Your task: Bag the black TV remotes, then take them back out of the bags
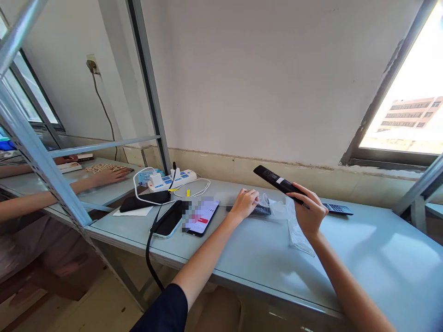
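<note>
My right hand (311, 211) is closed around one end of a black remote control (274, 179), held tilted above the table, with a white label showing on it. Clear plastic bags (300, 237) lie crumpled below and beside that hand. My left hand (245, 203) rests at the table with curled fingers, pinching the edge of a clear plastic bag (266, 201). Partly under it is a dark, flat item (260, 210) in plastic, its kind hard to make out. Behind my right hand, another remote control (337, 209) lies with its buttons up.
Left of my hands lie a lit phone (206, 216), a dark-screened phone (170, 220) and a black flat object (145, 201) among cables. A white power strip (173, 180) stands by the wall. Metal posts (44, 147) frame the table; another person's hand (109, 176) is beyond.
</note>
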`<state>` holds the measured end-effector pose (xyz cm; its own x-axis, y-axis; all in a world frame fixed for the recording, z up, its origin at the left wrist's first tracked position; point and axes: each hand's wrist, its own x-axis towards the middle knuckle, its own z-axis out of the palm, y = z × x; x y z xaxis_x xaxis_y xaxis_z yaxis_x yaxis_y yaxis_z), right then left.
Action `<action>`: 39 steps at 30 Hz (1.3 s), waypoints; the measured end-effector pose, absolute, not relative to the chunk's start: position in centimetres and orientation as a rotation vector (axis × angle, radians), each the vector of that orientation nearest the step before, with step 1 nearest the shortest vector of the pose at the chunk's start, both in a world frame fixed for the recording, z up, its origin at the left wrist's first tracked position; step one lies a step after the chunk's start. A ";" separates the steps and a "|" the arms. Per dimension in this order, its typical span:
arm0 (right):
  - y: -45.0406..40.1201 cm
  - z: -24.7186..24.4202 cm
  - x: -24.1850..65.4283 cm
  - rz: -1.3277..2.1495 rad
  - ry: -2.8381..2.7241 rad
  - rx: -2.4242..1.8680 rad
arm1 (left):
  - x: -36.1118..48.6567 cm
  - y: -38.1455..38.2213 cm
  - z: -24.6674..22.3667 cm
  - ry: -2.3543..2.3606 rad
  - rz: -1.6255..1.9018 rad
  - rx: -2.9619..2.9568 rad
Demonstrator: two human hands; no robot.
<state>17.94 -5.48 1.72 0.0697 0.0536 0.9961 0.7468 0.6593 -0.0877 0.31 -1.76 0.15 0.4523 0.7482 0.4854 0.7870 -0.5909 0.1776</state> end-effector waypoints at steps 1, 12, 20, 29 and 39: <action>-5.3 1.6 18.0 -0.478 -1.357 -0.779 | 0.4 -1.9 0.1 -1.398 -0.820 -2.618; -4.2 2.5 19.4 0.507 -0.548 -1.097 | 0.6 -2.5 -0.5 -1.520 -0.816 -2.616; -3.6 2.6 20.4 0.665 -0.444 -1.229 | 1.5 -2.6 -1.3 -1.502 -0.676 -2.613; -2.6 1.6 21.9 0.712 -0.605 -1.260 | 1.9 -2.8 -1.2 -1.458 -0.760 -2.652; -1.8 0.7 22.3 0.636 -0.604 -1.223 | 2.0 -2.6 -1.4 -1.435 -0.815 -2.621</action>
